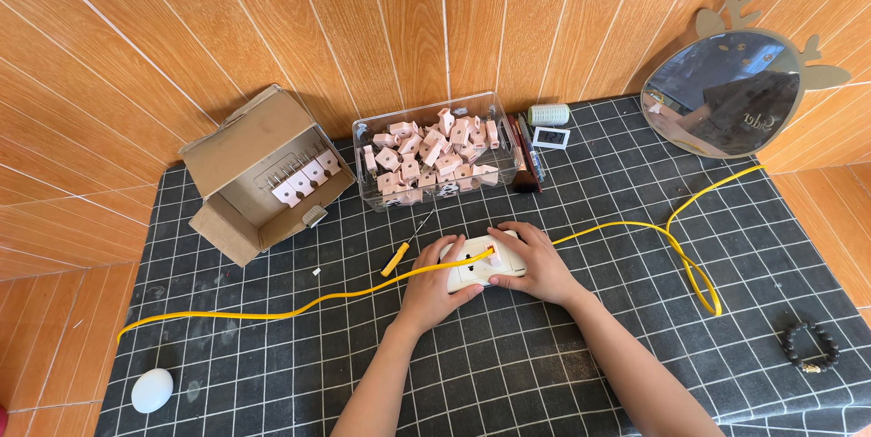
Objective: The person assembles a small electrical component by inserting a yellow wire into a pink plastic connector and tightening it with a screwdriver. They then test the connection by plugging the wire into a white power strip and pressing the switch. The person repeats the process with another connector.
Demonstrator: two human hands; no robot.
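White socket plate [483, 264] lies near middle of mat [581, 373], both hands on it. Left hand [435, 284] curled on plate's left end, fingers bent, pressing down. Right hand [537, 265] grips right end, fingers closed over top edge. Yellow cable [272, 314] crosses plate (under fingers, cannot tell if attached). Work looks in middle: plate not yet set aside. Pink parts fill clear box [435, 151] toward back edge; more stand in carton [263, 174] at back-left corner. Screwdriver [399, 255] lies unused beside left hand.
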